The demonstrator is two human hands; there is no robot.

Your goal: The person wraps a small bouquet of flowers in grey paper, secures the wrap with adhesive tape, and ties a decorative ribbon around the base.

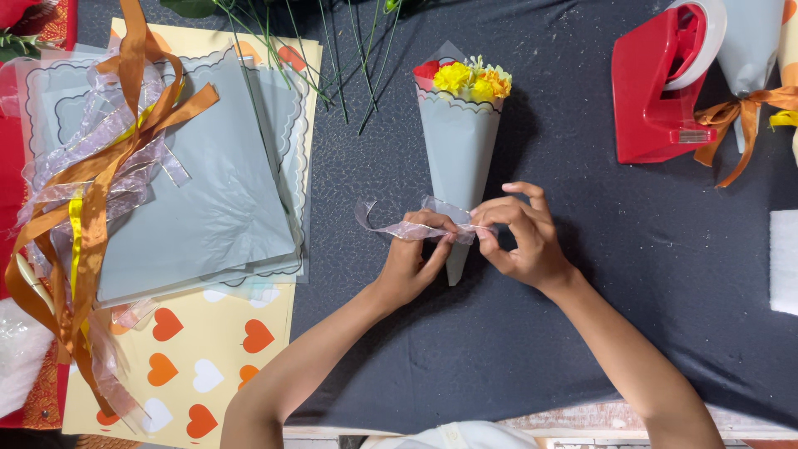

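A small grey paper cone bouquet [459,145] lies on the dark cloth, with yellow, orange and red flowers [472,80] showing at its open top. A sheer pale ribbon [391,226] crosses the cone's narrow lower part. My left hand [413,258] pinches the ribbon on the cone's left side, and a loose end curls away to the left. My right hand [519,233] pinches the ribbon on the cone's right side, fingers bent around it.
A stack of grey scalloped paper sheets [208,191] lies at left over a yellow heart-print sheet [208,349], with orange and sheer ribbons [100,166] draped on it. Green stems [332,50] lie at the top. A red tape dispenser [661,83] and another wrapped cone [748,50] sit top right.
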